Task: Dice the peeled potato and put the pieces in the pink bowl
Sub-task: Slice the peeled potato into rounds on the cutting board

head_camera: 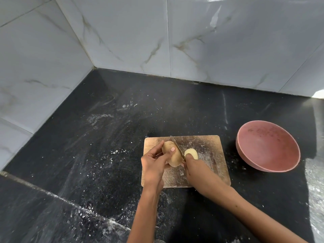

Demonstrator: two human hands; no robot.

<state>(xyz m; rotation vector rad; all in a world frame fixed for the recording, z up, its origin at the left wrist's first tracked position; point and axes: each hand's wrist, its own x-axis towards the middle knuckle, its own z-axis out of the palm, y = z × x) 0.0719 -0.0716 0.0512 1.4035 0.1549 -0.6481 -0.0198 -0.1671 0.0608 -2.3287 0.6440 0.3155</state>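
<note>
A peeled pale potato [172, 155] lies on a worn wooden cutting board [206, 148]. My left hand [154, 163] holds it from the left, thumb and fingers curled over it. My right hand [194, 165] grips a knife whose blade [177, 146] runs along the potato's right side. A cut-off slice [191, 153] lies flat just right of the blade, partly behind my right hand. The pink bowl [268, 148] stands empty on the counter to the right of the board.
The board sits on a black stone counter [108, 141] dusted with white specks. Grey marble-look tiled walls [122, 41] meet in a corner behind and to the left. A counter edge runs diagonally at the lower left.
</note>
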